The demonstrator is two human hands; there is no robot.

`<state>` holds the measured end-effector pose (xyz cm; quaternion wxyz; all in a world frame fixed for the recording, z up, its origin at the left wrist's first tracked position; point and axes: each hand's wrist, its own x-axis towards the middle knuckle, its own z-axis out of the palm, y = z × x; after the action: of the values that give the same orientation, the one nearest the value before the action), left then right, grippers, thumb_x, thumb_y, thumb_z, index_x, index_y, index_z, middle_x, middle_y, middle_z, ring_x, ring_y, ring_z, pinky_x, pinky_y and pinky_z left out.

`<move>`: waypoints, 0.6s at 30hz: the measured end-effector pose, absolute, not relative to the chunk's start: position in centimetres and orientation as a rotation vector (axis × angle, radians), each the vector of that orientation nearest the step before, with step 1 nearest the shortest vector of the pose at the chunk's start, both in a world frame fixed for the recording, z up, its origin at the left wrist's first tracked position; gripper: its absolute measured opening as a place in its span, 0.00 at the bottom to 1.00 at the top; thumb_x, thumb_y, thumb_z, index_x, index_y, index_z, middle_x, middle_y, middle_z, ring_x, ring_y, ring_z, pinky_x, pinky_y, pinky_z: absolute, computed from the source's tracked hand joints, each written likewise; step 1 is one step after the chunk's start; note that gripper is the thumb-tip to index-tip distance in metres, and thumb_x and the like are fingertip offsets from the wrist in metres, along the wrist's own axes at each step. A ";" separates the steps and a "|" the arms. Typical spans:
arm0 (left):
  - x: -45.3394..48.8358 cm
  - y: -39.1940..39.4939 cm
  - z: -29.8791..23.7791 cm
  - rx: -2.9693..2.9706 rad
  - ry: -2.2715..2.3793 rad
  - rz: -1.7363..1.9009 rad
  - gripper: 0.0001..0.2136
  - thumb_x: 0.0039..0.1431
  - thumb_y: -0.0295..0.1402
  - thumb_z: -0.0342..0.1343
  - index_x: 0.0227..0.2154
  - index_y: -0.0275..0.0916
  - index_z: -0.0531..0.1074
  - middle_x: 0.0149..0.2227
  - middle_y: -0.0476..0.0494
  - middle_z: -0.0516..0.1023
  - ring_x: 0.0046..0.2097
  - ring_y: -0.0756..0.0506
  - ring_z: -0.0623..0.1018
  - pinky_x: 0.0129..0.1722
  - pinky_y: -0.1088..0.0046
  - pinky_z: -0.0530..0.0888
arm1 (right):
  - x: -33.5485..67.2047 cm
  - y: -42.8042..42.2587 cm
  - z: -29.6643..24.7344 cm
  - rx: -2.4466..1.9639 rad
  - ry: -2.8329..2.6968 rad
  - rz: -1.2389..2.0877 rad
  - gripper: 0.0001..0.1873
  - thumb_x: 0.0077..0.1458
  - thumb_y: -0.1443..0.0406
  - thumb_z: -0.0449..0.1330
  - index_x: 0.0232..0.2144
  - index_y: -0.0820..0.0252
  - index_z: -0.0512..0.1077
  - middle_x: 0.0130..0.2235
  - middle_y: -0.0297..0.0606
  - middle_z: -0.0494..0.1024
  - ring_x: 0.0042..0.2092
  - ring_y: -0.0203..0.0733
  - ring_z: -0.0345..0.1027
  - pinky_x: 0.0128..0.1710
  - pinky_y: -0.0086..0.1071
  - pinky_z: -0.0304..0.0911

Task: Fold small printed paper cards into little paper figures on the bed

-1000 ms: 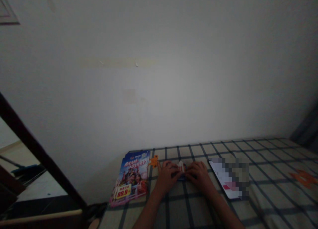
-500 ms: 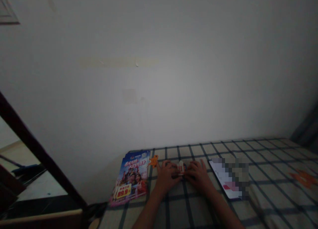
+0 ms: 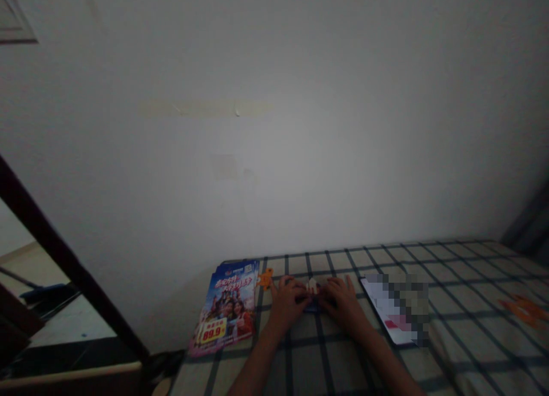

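On the checked cloth [image 3: 303,350], left hand [image 3: 287,299] and right hand [image 3: 340,299] pinched the small folded paper [image 3: 313,286] between them, and uneven pressure risked skewing its creases!

From my remote station I see a pale wall [image 3: 364,127] rising behind the checked cloth [image 3: 463,264]. Above the cloth, the wall carries a yellowish strip [image 3: 206,107], with a faint patch [image 3: 223,167] lower down. Left of the cloth, a dark post [image 3: 64,257] slants downward. Beyond the cloth's far right corner I make out a dark form [image 3: 532,227]. The light is dim, brightest on the wall above the cloth.
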<state>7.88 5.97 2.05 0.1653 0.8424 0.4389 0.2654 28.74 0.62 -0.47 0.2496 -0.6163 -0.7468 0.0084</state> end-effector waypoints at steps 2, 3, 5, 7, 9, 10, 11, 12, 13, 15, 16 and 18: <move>7.9 6.0 2.1 2.400 1.250 0.746 0.05 0.57 0.42 0.62 0.33 0.53 0.81 0.44 0.50 0.82 0.57 0.35 0.66 0.61 0.37 0.44 | 28.7 0.6 -0.2 -1.692 -2.059 0.062 0.11 0.58 0.59 0.60 0.44 0.43 0.76 0.50 0.35 0.76 0.60 0.51 0.59 0.65 0.63 0.31; 8.0 6.0 2.2 2.400 1.252 0.744 0.05 0.57 0.43 0.62 0.33 0.53 0.81 0.44 0.50 0.82 0.57 0.35 0.66 0.61 0.37 0.44 | 28.6 0.6 -0.1 -1.699 -2.071 0.087 0.10 0.58 0.58 0.61 0.42 0.41 0.77 0.49 0.34 0.76 0.60 0.51 0.59 0.65 0.63 0.31; 7.9 6.0 2.3 2.403 1.255 0.738 0.06 0.57 0.43 0.62 0.33 0.52 0.81 0.44 0.50 0.82 0.57 0.35 0.66 0.61 0.36 0.43 | 28.5 0.7 0.2 -1.719 -2.072 0.120 0.08 0.58 0.57 0.61 0.39 0.40 0.78 0.47 0.33 0.76 0.58 0.50 0.60 0.65 0.61 0.31; 7.9 6.0 2.4 2.401 1.263 0.722 0.06 0.57 0.44 0.62 0.33 0.52 0.81 0.45 0.50 0.82 0.57 0.35 0.66 0.61 0.37 0.43 | 28.5 0.9 0.4 -1.737 -2.060 0.136 0.08 0.58 0.56 0.61 0.40 0.40 0.79 0.46 0.34 0.76 0.57 0.50 0.61 0.64 0.60 0.34; 7.9 6.1 2.5 2.400 1.270 0.702 0.06 0.57 0.44 0.62 0.33 0.53 0.81 0.45 0.51 0.82 0.58 0.35 0.66 0.61 0.38 0.45 | 28.5 1.1 0.5 -1.748 -2.042 0.145 0.09 0.58 0.56 0.60 0.40 0.41 0.79 0.46 0.34 0.76 0.56 0.49 0.61 0.64 0.59 0.35; 7.9 6.1 2.5 2.402 1.274 0.697 0.06 0.57 0.44 0.62 0.33 0.53 0.81 0.45 0.51 0.82 0.57 0.36 0.66 0.61 0.39 0.45 | 28.6 1.2 0.5 -1.751 -2.034 0.158 0.09 0.59 0.55 0.60 0.40 0.42 0.79 0.47 0.34 0.76 0.56 0.49 0.61 0.64 0.59 0.36; 7.9 6.2 2.5 2.406 1.277 0.698 0.05 0.57 0.43 0.62 0.34 0.53 0.81 0.45 0.51 0.82 0.57 0.36 0.66 0.61 0.40 0.46 | 28.6 1.4 0.5 -1.753 -2.024 0.175 0.09 0.59 0.55 0.59 0.40 0.43 0.79 0.47 0.34 0.76 0.56 0.49 0.61 0.64 0.59 0.36; 8.0 6.2 2.5 2.410 1.280 0.701 0.06 0.58 0.43 0.61 0.34 0.53 0.81 0.45 0.51 0.82 0.57 0.36 0.66 0.61 0.40 0.46 | 28.6 1.5 0.5 -1.756 -2.011 0.193 0.10 0.59 0.55 0.59 0.40 0.44 0.78 0.47 0.35 0.76 0.56 0.49 0.61 0.63 0.59 0.37; 8.0 6.2 2.5 2.413 1.286 0.703 0.06 0.58 0.43 0.61 0.34 0.52 0.81 0.45 0.50 0.82 0.57 0.37 0.66 0.61 0.40 0.46 | 28.6 1.6 0.5 -1.762 -1.995 0.210 0.10 0.60 0.55 0.58 0.40 0.45 0.78 0.47 0.35 0.76 0.56 0.49 0.61 0.63 0.59 0.37; 8.2 6.3 2.5 2.406 1.308 0.706 0.07 0.59 0.43 0.61 0.35 0.51 0.81 0.44 0.48 0.82 0.56 0.37 0.67 0.61 0.39 0.46 | 28.6 1.9 0.4 -1.776 -1.965 0.230 0.11 0.60 0.55 0.58 0.41 0.47 0.78 0.47 0.36 0.76 0.56 0.50 0.61 0.63 0.59 0.37; 8.2 6.3 2.5 2.399 1.320 0.707 0.07 0.59 0.43 0.60 0.35 0.51 0.81 0.44 0.48 0.82 0.56 0.36 0.67 0.61 0.39 0.45 | 28.5 2.0 0.3 -1.785 -1.948 0.228 0.11 0.61 0.55 0.58 0.41 0.48 0.78 0.47 0.37 0.76 0.57 0.51 0.61 0.63 0.60 0.37; 8.4 6.3 2.5 2.392 1.335 0.711 0.07 0.59 0.42 0.61 0.38 0.52 0.81 0.44 0.48 0.82 0.56 0.36 0.67 0.62 0.38 0.45 | 28.3 2.1 0.1 -1.800 -1.917 0.210 0.11 0.61 0.56 0.57 0.42 0.48 0.77 0.47 0.38 0.77 0.57 0.51 0.61 0.63 0.61 0.36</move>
<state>8.37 6.33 2.47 0.1551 0.8349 0.4661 0.2483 28.32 2.11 0.13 0.2491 -0.6609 -0.7037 0.0771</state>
